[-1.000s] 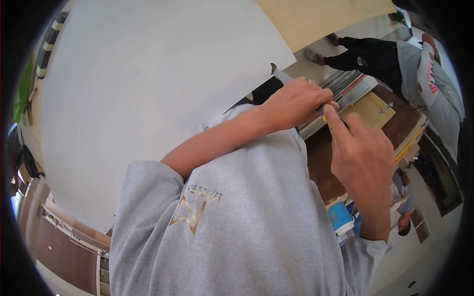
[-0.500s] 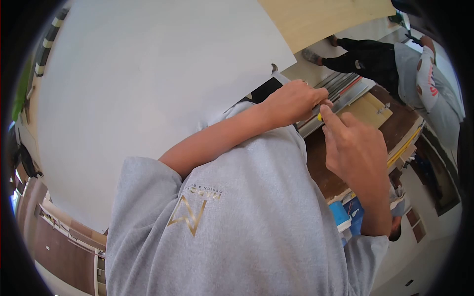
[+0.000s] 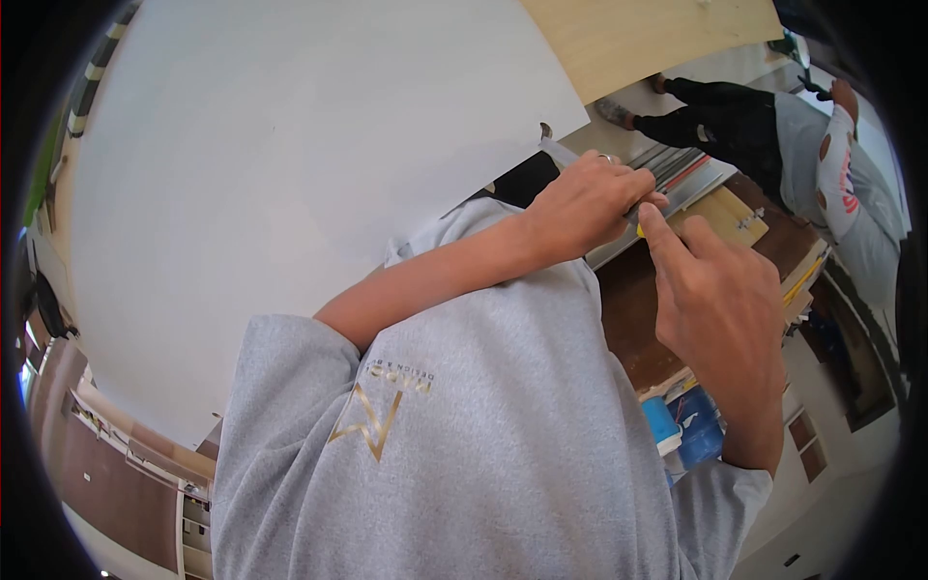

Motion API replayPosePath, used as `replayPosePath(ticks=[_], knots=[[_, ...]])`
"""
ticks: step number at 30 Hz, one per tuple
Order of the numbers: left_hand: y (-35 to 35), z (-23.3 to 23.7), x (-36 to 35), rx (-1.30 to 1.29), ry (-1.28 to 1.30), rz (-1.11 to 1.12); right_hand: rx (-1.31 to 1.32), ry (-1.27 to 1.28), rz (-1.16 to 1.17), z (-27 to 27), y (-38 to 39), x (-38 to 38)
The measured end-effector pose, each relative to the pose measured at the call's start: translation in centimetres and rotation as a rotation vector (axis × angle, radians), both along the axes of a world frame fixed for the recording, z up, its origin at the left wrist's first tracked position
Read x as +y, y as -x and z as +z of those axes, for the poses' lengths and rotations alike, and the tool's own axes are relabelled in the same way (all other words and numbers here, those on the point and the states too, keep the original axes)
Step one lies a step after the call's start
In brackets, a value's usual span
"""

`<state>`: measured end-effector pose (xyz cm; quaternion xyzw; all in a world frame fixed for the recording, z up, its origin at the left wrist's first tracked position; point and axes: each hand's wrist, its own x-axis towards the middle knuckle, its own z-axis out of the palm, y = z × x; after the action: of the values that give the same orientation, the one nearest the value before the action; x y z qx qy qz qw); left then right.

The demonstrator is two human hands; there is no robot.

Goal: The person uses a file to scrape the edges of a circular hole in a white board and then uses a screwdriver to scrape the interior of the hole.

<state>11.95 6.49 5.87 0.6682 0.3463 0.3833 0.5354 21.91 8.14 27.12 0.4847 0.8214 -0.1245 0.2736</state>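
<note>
My left hand [image 3: 583, 201], a ring on one finger, curls over the near end of a bundle of long metal strips [image 3: 688, 170] at the corner of a large white sheet [image 3: 290, 164]. My right hand [image 3: 723, 307] sits just below it. Its index finger is stretched out along a small yellow tool [image 3: 640, 230], whose tip touches the strips beside my left fingers. Most of the tool is hidden under the hand. My grey shirt [image 3: 464, 454] fills the lower part of the view.
Under the strips is a brown worktop [image 3: 633, 319] with a tan board [image 3: 727, 215] carrying a metal clip. A blue container [image 3: 681, 425] stands below its edge. Another person [image 3: 822, 145] in a grey top and dark trousers bends at the upper right. A plywood panel [image 3: 638, 34] lies at the top.
Both hands stay together at the strips, shifting slightly up and right with the view. The other person has raised an arm a little.
</note>
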Motion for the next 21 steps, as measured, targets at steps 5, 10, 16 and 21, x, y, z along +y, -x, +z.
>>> replayPosePath(ticks=[5,10,16,21], knots=[[-0.1,-1.7,-0.5,-0.05,0.012,-0.016,-0.021,0.044,-0.03,-1.1,0.2,-1.2],[-0.8,-1.2,0.6,0.055,0.038,-0.109,0.036,0.068,-0.139,-1.5,-1.1,0.1],[-0.8,-0.6,1.4,-0.053,0.005,-0.074,-0.034,-0.054,-0.114,-0.3,-0.7,-0.4],[-0.4,-0.2,1.0,-0.039,-0.009,-0.045,-0.015,-0.069,-0.003,-0.4,-0.5,-0.3]])
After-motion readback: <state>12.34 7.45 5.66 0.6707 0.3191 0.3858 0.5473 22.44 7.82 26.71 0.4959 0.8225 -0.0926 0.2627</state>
